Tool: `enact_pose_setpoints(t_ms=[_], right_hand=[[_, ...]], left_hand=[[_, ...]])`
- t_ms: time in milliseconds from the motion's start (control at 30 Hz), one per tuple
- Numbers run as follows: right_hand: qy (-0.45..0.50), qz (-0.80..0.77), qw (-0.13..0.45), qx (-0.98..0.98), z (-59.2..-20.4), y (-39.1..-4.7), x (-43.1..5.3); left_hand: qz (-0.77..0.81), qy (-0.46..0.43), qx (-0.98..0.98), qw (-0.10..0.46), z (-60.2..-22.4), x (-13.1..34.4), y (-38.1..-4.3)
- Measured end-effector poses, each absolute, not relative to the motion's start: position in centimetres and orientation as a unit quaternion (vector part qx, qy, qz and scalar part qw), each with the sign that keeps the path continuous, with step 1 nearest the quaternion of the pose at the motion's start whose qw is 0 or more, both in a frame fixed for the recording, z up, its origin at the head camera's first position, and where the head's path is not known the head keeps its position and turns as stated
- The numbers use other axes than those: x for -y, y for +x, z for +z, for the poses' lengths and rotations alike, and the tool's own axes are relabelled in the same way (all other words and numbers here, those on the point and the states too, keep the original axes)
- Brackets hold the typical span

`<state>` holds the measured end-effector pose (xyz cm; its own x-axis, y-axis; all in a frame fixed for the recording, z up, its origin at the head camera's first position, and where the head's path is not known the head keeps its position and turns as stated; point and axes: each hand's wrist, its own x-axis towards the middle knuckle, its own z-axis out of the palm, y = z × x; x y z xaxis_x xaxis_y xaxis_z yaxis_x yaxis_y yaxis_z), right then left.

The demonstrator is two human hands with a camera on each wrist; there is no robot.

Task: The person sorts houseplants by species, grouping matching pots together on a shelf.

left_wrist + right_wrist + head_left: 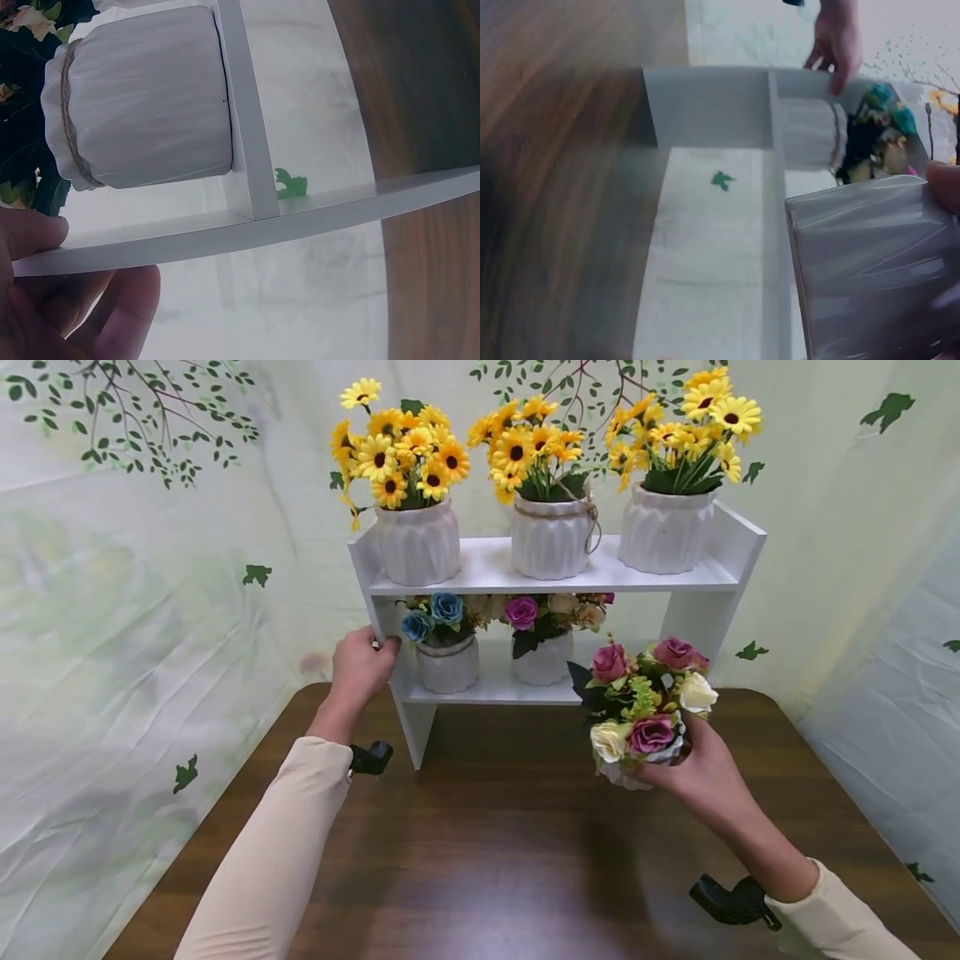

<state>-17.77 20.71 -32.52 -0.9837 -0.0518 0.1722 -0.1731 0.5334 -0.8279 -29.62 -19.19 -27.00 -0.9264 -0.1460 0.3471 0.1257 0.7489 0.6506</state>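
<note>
My left hand [363, 662] pinches the left side panel of a white two-tier shelf [555, 581], thumb on the inner face and fingers outside, as the left wrist view shows. My right hand [705, 768] grips a white ribbed pot of pink and cream roses [651, 735], held in front of the lower tier's right part. On that lower tier stand a pot with blue roses [447, 664] and a pot with purple and peach roses [543, 656]. In the right wrist view the held pot [877, 270] fills the lower right, its flowers out of sight.
Three white pots of yellow daisies, at left [418, 543], middle [551, 539] and right [667, 531], stand on the upper tier. The shelf is at the back of a brown wooden table [495, 860]. Behind hangs a pale leaf-print cloth [187, 635].
</note>
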Motion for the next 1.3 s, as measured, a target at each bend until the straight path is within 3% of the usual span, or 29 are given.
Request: enact_pose_setpoints(t_ms=[433,767,1300], right_hand=[[0.032,0.485,0.088,0.869,-31.0,-19.7,-22.9],[-0.001,0.516,0.058,0.855,-29.6,-22.2,-22.2],[-0.032,0.572,0.092,0.815,-29.6,-25.7,-21.0]], left_hand=[[-0.358,0.005,0.916,0.179,-26.7,19.1,-29.5],[-0.352,0.004,0.920,0.172,-26.7,19.1,-29.5],[-0.340,0.005,0.923,0.178,-26.8,19.1,-29.6]])
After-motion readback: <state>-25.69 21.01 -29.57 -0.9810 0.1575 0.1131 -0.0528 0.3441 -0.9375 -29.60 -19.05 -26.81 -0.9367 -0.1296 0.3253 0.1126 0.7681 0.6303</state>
